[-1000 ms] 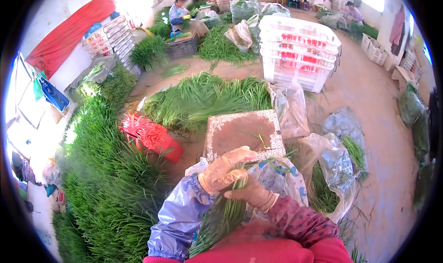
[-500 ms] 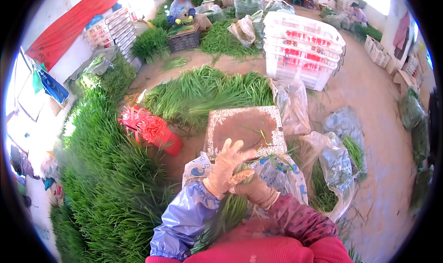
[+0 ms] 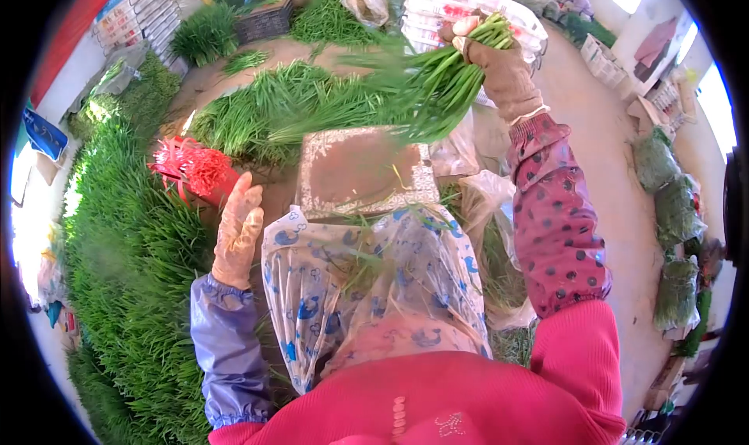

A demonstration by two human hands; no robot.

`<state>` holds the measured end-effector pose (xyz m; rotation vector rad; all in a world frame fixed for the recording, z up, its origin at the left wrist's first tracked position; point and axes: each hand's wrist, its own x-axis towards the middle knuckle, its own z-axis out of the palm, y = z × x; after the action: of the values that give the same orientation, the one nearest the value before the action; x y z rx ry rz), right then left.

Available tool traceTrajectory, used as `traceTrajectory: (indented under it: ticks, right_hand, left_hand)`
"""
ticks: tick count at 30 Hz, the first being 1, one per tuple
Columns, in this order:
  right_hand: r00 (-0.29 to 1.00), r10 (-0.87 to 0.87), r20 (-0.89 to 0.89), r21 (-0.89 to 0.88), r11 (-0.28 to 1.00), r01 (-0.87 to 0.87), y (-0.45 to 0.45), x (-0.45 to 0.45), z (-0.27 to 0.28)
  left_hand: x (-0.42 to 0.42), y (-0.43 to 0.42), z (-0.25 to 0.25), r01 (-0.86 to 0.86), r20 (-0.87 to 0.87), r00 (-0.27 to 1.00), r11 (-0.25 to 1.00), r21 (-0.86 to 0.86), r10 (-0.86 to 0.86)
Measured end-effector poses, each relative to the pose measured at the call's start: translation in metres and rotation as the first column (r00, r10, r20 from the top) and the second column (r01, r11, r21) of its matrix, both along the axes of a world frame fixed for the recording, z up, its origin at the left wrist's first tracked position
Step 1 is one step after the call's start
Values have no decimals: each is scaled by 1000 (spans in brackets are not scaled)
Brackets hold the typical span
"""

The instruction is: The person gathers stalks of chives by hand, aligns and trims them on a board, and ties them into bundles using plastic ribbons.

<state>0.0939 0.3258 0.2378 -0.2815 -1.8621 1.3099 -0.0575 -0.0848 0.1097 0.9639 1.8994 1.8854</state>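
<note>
My right hand (image 3: 499, 70), in a brownish glove, is raised at the upper right and closed around a bunch of chives (image 3: 446, 86). The long green leaves hang to the left, blurred by motion, above the board's far right corner. My left hand (image 3: 237, 230), in a pale glove, is held up at the left with its fingers stretched and nothing in it. Just beyond it stands a red container (image 3: 221, 186) with red ties (image 3: 197, 166) spilling over its top. A low board (image 3: 355, 168) with a worn white patterned edge lies ahead of my apron (image 3: 312, 289).
Loose chives (image 3: 265, 113) lie in a heap beyond the board, and a tall green mass (image 3: 133, 250) fills the left. White crates (image 3: 425, 12) stand behind my right hand. Clear plastic bags (image 3: 495, 203) sit right of the board; filled bags (image 3: 675, 211) line the far right.
My hands were together over my lap with the chives. Now the right hand has lifted the bunch up and forward to the right, while the left has moved away leftward. The view has shifted.
</note>
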Motion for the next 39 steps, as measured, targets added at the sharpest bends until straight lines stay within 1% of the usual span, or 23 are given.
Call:
traceTrajectory:
  ticks: [2, 3, 4, 6, 8, 10, 12, 14, 16, 17, 18, 19, 20, 22, 24, 26, 28, 30, 31, 33, 36, 38, 39]
  right_hand:
    - [972, 228, -55, -21, 973, -230, 0, -2, 12]
    - [955, 285, -82, -220, 929, -296, -12, 0, 23]
    - [956, 283, -79, -227, 929, -293, -9, -1, 21]
    - [907, 413, 81, -30, 911, -412, -3, -9, 28]
    - [872, 481, 87, -4, 876, -483, -18, -8, 27]
    - [771, 632, 74, -157, 771, -617, -52, -3, 25]
    - [647, 763, 5, -186, 636, -749, -82, -10, 11]
    - [523, 849, -80, -382, 459, -803, -114, -10, -2]
    - [583, 812, -32, -475, 500, -724, -142, 0, -10]
    - [580, 813, -45, -463, 498, -734, -150, -5, -23]
    - [581, 811, -60, -452, 497, -741, -157, -7, -34]
    - [647, 762, 13, -458, 580, -674, -161, -1, -36]
    - [646, 763, 12, -471, 574, -670, -166, 2, -42]
    - [678, 722, -141, -580, 495, -647, -174, 2, -54]
    - [714, 687, -138, -524, 561, -641, -172, -1, -72]
    - [890, 436, -136, -104, 887, -450, -169, -5, -78]
    - [893, 445, -62, 0, 895, -446, -157, 0, -66]
    - [814, 550, 186, 352, 736, -578, -147, 2, -60]
    - [846, 508, 159, 459, 721, -519, -150, 0, -64]
    - [822, 542, 178, 460, 692, -556, -148, -7, -72]
    - [773, 588, 238, 367, 682, -633, -156, -8, -69]
    - [851, 525, -17, 93, 848, -521, -169, -14, -76]
    - [852, 523, -20, 84, 850, -520, -166, -17, -83]
  left_hand:
    - [0, -6, -6, 146, -5, 989, 982, -121, -148]
    - [1, -8, -4, 195, 17, 981, 966, -169, -195]
    - [3, -9, -1, 197, 22, 980, 965, -174, -196]
    - [4, -4, 9, 255, 88, 967, 940, -228, -241]
    - [3, 6, 32, 258, 70, 966, 934, -247, -248]
    - [5, 22, 60, 379, 45, 925, 911, -163, -376]
    - [9, 51, 79, 457, -59, 887, 889, -36, -458]
    - [15, 85, 69, 579, -5, 800, 770, 268, -600]
    - [50, 110, 59, 546, 125, 701, 640, 541, -703]
    - [48, 114, 29, 535, 108, 730, 662, 525, -675]
    - [66, 115, 29, 440, 195, 725, 663, 606, -660]
    - [85, 115, 29, 334, 273, 713, 655, 678, -646]
    - [83, 110, 21, 326, 287, 711, 662, 675, -642]
    - [77, 100, 2, 446, 561, 443, 715, 538, -699]
    - [86, 99, -1, 406, 586, 464, 747, 526, -664]
    - [91, 96, 7, 417, 666, 404, 774, 476, -627]
    - [96, 91, 16, 387, 725, 348, 796, 466, -594]
    - [90, 87, 15, 531, 714, 316, 740, 413, -625]
    - [94, 85, 15, 537, 672, 314, 709, 456, -670]
    - [100, 83, 14, 528, 686, 257, 693, 491, -681]
    - [111, 82, 19, 493, 742, 241, 738, 462, -625]
    - [96, 87, 16, 547, 661, 491, 791, 274, -568]
    - [91, 90, 24, 503, 611, 624, 849, 163, -487]
